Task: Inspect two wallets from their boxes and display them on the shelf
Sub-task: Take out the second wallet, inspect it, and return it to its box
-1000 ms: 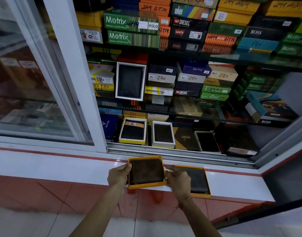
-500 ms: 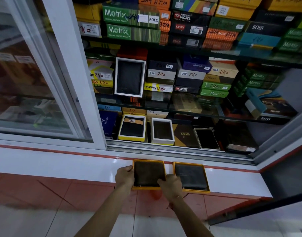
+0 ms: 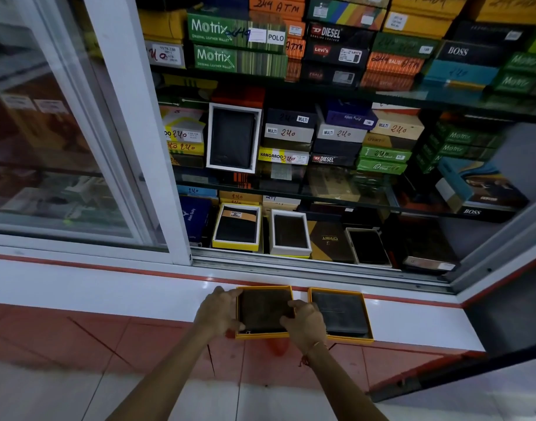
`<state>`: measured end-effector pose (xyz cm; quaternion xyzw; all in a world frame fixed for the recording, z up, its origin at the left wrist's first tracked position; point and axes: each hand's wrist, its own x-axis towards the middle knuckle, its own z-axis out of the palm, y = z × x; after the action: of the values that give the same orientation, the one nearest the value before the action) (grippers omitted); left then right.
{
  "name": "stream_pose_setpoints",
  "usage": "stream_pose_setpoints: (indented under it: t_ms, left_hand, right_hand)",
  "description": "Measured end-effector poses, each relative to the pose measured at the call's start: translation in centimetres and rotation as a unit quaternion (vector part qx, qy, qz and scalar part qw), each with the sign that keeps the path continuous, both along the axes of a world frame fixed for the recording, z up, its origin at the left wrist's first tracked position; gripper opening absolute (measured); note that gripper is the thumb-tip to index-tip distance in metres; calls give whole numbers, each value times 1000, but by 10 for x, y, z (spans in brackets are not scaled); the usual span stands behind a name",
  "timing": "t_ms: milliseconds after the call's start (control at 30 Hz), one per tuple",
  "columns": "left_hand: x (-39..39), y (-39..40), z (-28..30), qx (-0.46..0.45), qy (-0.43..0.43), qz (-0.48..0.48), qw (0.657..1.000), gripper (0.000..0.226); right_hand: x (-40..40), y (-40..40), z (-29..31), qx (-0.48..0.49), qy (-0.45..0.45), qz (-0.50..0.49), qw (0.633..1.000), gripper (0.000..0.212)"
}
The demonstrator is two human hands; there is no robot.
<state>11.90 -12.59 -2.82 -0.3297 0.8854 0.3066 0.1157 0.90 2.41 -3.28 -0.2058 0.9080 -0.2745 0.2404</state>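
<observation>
behind the white ledge [image 3: 108, 287] the open display cabinet [image 3: 336, 183] is stacked with wallet boxes. on the ledge, two orange trays sit side by side: left box [image 3: 262, 335] with brown wallet [image 3: 263, 311], right box [image 3: 365, 314] with dark wallet [image 3: 341, 314]. left hand [image 3: 218, 314] and right hand [image 3: 304, 322] clamp the left box's sides. step looks like starting inspection; next, lift the wallet out.

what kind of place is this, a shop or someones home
Most likely a shop selling wallets. A glass-fronted display cabinet holds stacked branded boxes with handwritten prices, and open boxed wallets stand on show behind the ledge.
</observation>
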Motion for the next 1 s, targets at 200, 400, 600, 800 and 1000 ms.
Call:
stream_pose_setpoints:
  t_ms: [200,400,600,800,1000]
  left_hand:
    - [-16,-24,3,-107,-38,-117,987,96]
    - [-28,-23,0,-111,-34,-139,983,92]
    - [-21,-24,17,104,128,-12,986,89]
    - [-18,-20,39,253,281,234,896,52]
    - [-29,-9,56,294,316,299,851,28]
  right_hand:
    - [-5,2,-2,-3,-5,16,1000,43]
    - [-6,-2,2,32,-2,37,999,48]
    - [-15,4,15,-31,-4,8,999,46]
    - [-11,1,55,-222,-65,-12,973,21]
    - [-4,-11,78,-314,-17,-11,949,20]
